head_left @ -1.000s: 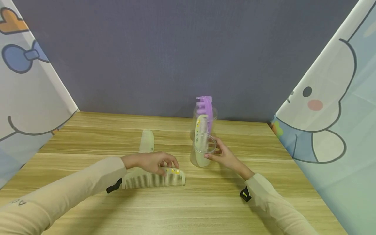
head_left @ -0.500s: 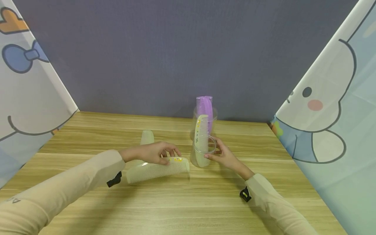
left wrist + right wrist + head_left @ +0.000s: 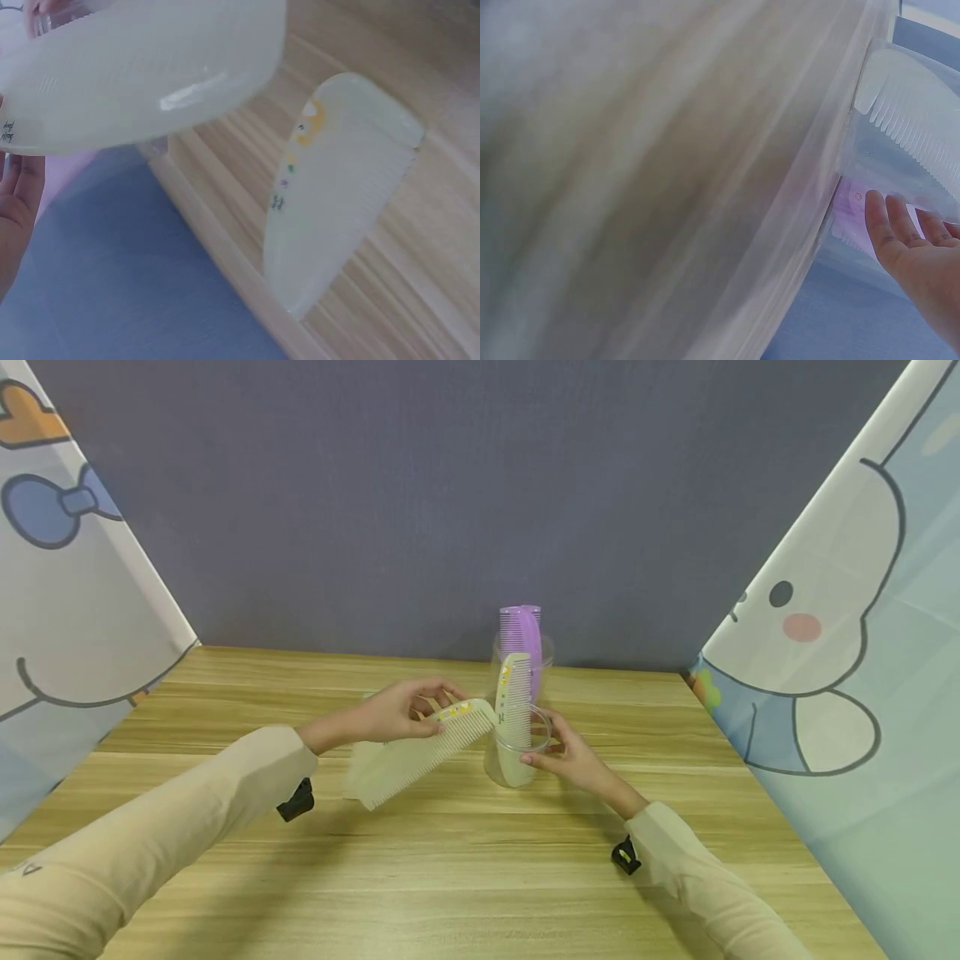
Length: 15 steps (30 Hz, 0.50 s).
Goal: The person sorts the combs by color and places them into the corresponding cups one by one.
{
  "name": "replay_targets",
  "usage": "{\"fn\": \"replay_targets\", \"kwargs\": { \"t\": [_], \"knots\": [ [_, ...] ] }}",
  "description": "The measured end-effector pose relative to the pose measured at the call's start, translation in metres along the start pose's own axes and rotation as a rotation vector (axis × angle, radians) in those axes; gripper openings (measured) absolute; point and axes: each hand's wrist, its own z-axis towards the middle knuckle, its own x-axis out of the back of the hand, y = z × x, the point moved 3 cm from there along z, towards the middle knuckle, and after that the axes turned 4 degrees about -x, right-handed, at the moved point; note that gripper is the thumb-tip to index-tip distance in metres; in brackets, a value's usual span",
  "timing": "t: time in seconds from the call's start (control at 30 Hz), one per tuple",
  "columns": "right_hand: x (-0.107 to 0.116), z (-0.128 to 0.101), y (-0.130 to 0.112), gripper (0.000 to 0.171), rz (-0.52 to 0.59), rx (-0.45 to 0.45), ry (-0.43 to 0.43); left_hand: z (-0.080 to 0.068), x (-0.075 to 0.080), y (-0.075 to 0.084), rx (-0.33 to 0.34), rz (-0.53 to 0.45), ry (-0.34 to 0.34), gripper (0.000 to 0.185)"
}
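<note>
My left hand [image 3: 397, 710] pinches a pale green comb [image 3: 427, 752] by its upper edge, near the end with the yellow print. This comb slants up to the right, teeth facing down, its raised end at the front clear cup [image 3: 495, 770]. A second pale green comb [image 3: 337, 187] lies on the table beneath, mostly hidden in the head view. My right hand [image 3: 573, 760] grips the front cup's rim from the right. Inside that cup a pale green comb [image 3: 514, 702] stands upright, leaning slightly.
Right behind the front cup stands another clear cup [image 3: 548, 652] holding purple combs [image 3: 529, 631]. A dark grey panel [image 3: 450, 510] rises along the back edge of the wooden table [image 3: 465, 877]. Cartoon-printed sheets [image 3: 817, 693] flank both sides.
My left hand has lifted the comb off the table and moved it away from me, tilting its printed end up toward the front cup. My right hand and both cups stay in place.
</note>
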Motion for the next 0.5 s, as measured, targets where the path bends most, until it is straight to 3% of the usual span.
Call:
{"fn": "replay_targets", "kwargs": {
  "t": [0.13, 0.5],
  "knots": [
    [0.000, 0.000, 0.001, 0.073, 0.018, -0.042, -0.008, 0.005, 0.007, 0.002, -0.016, 0.001, 0.065, 0.044],
    [0.001, 0.001, 0.001, 0.072, 0.012, -0.041, -0.013, 0.020, 0.026, 0.011, -0.102, 0.006, 0.299, 0.044]
  ]
}}
